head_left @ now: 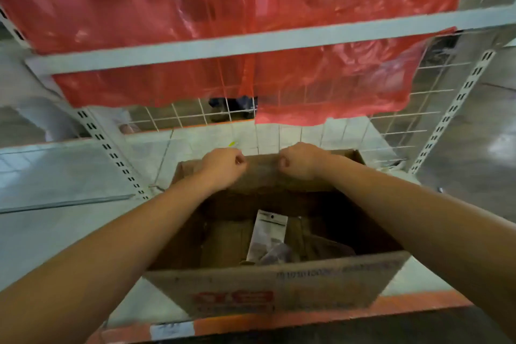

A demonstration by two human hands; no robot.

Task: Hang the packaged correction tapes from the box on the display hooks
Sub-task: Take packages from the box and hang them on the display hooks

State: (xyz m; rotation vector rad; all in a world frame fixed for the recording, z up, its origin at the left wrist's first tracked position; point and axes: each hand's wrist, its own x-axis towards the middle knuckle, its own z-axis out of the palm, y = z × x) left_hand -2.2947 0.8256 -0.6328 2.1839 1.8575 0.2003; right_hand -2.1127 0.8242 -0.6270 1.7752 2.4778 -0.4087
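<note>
Cardboard box (279, 285) nearest me, open. One packaged correction tape (268, 234) lies inside on its floor: light, stiff card, slippery film; pinch by the hang-hole end. Both hands' fingers curl over the box's far flap: left hand (223, 166), right hand (300, 162).

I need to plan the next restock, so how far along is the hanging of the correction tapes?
Nothing visibly hung: no hooks or hung packs show on the wire grid, partly covered by red plastic sheeting. In hand: the left hand and right hand grip the far flap of the cardboard box, holding no pack. Left: at least one packaged correction tape lies in the box.
</note>
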